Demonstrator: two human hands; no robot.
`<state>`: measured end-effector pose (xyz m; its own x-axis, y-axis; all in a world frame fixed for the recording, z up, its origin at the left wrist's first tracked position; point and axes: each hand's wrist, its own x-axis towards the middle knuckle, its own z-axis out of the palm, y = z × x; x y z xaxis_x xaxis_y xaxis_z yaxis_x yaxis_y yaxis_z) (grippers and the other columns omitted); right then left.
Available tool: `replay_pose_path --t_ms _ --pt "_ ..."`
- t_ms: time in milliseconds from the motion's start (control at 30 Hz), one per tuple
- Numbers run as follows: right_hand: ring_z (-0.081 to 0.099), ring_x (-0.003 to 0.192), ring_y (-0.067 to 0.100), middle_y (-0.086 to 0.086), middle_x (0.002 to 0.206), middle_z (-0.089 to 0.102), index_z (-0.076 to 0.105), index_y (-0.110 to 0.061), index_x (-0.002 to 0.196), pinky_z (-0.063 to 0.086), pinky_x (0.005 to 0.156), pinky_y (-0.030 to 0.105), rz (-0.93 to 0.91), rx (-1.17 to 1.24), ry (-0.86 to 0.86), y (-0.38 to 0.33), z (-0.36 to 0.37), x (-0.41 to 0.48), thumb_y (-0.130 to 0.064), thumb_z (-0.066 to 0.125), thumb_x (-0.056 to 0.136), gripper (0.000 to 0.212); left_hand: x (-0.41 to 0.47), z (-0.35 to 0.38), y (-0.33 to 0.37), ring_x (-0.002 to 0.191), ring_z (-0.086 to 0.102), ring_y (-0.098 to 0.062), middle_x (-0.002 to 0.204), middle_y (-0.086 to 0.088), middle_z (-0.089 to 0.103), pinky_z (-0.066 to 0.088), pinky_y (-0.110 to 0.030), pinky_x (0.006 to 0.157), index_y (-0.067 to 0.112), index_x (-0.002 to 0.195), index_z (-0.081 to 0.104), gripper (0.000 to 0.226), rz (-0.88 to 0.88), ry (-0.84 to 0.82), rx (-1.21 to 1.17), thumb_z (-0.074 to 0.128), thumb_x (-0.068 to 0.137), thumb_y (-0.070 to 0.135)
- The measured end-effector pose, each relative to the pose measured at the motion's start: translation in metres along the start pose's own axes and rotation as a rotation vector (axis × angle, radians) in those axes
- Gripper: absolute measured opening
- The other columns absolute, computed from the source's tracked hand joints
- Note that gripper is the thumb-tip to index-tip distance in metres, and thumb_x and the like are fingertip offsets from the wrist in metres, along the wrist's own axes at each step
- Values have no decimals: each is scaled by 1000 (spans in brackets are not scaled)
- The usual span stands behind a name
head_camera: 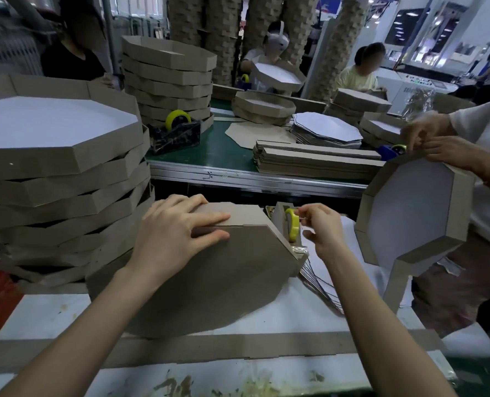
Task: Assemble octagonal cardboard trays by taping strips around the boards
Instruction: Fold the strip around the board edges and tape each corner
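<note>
The left hand (177,227) lies flat with its fingers spread and straight, pressing down where a cardboard strip (238,214) meets the top edge of an octagonal board (209,279). The board stands tilted on the white counter (51,313), brown side toward the camera, just in front of the left forearm. The right hand (321,229) has its fingers curled, thumb and forefinger pinching the yellow tape (293,224) at the roll, which sits in a dispenser just beside the board's right edge. A second long strip (180,351) lies flat across the near counter. A pile of flat boards (321,287) fans out under the right forearm. On the left rises a stack of finished trays (60,167). On the right, another person's hands (438,147) hold a tray (410,213) upright.
</note>
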<state>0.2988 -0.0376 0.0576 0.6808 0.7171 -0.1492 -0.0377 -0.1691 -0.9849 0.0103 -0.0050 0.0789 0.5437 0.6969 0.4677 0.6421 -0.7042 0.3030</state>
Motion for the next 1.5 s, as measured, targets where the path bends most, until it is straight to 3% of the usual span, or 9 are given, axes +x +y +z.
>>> replay_pose_path --t_ms 100,167,433,600,767,1133,1233,1333,1500 --pt "62 82 27 15 93 62 63 -4 98 61 70 41 167 -332 -7 41 -5 55 -15 51 99 16 2 -2 -3 108 56 -21 118 8 63 41 -38 83 45 117 67 43 9 -51 -2 49 82 62" --pt "64 98 39 23 108 63 61 6 109 56 88 51 253 -595 -31 69 -8 83 -13 55 97 24 2 -3 -4 110 57 -23 122 4 64 43 -39 84 45 119 66 43 7 -73 5 51 81 60" --pt "66 102 38 23 113 64 56 0 97 56 92 48 382 -874 -75 116 -1 128 -10 61 94 12 6 -1 -10 109 59 -26 124 1 65 45 -43 83 45 120 65 40 -6 -92 18 59 84 62" --pt "57 74 28 21 93 59 54 -3 82 48 64 35 425 -483 83 123 -2 140 -4 53 90 8 9 1 -10 110 60 -24 124 2 65 46 -43 84 47 120 64 48 -8 -92 29 42 81 65" --pt "57 73 31 14 79 58 57 -4 81 46 64 35 376 -83 253 122 -10 118 -18 60 87 16 11 2 -12 106 60 -23 120 6 65 44 -39 80 46 119 66 47 9 -67 44 42 82 65" --pt "49 71 20 7 77 57 58 -4 72 39 65 29 261 -183 288 186 -41 73 -12 66 92 24 11 4 -12 105 60 -22 120 4 64 45 -39 82 48 123 61 47 49 -54 73 41 84 64" --pt "43 60 18 8 66 53 60 -1 72 33 53 30 292 -262 272 197 -51 63 -14 65 92 24 8 0 -7 112 59 -23 123 4 63 43 -49 95 47 125 60 50 17 -68 81 39 83 65" --pt "52 69 21 14 77 62 66 3 87 45 66 34 270 -202 196 190 -43 56 -19 61 96 25 18 -4 7 124 52 -20 126 9 62 26 -64 110 37 121 62 59 33 -68 229 39 78 70" --pt "58 76 23 17 95 63 63 -9 116 52 65 35 110 -7 36 132 -16 47 -20 50 103 22 48 21 38 127 43 -20 139 4 46 35 -41 103 32 144 26 85 107 -207 382 37 77 82"
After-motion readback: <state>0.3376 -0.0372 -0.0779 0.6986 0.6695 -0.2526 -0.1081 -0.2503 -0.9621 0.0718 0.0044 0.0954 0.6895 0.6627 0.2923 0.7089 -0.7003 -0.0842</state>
